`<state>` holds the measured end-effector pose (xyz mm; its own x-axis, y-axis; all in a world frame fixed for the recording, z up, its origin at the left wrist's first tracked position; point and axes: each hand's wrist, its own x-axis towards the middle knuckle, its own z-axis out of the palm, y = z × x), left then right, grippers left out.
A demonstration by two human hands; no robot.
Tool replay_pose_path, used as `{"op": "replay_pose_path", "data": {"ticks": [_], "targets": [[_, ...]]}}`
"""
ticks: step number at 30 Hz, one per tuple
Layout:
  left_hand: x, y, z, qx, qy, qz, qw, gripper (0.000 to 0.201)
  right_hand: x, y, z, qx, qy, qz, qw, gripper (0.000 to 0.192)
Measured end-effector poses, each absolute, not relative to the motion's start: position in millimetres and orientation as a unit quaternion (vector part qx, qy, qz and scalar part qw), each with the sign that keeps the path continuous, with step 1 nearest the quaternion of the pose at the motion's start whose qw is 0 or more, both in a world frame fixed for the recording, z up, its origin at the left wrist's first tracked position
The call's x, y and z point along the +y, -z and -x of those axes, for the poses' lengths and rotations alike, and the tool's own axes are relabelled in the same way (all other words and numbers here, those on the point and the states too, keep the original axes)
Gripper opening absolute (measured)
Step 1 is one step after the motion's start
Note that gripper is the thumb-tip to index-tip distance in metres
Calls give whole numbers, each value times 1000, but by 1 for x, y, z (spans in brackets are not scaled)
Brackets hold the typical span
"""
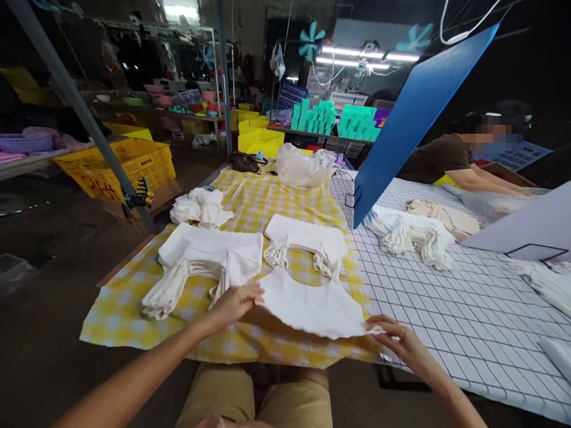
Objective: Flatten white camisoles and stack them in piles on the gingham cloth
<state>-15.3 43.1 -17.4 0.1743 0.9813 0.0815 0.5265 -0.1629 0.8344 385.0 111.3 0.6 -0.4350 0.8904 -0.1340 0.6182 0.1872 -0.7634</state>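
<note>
A white cloth piece (312, 306) hangs just above the yellow checked tablecloth (254, 202), held at both ends. My left hand (234, 304) pinches its left edge and my right hand (397, 339) pinches its right corner. Beyond it lie two stacks of white cloth bags with cord handles, one at the left (209, 255) and one in the middle (307, 238). A crumpled white cloth heap (200, 207) sits further back on the left.
A blue board (414, 113) stands clipped upright between the yellow cloth and a white gridded table (468, 309). Another person (450, 157) leans over the far right with more white bags (414, 235). Yellow crate (125, 163) at left, clear plastic bag (301, 166) behind.
</note>
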Motion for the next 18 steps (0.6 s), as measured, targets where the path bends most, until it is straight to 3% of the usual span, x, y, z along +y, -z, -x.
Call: {"op": "replay_pose_path", "data": {"ticks": [4,7,11,18], "targets": [[6,56,10,543,-240,-758,272,32,84,42,-395,-748,-370,523,175,44],[-1,68,8,529,-217,-803,167,29,75,51,-397,-747,-352,531,191,45],[-2,73,7,503,-185,-841,75,43,71,53,-397,-754,-327,531,206,45],[-1,78,8,503,-201,-838,69,39,67,62,-399,-741,-340,534,222,43]]}}
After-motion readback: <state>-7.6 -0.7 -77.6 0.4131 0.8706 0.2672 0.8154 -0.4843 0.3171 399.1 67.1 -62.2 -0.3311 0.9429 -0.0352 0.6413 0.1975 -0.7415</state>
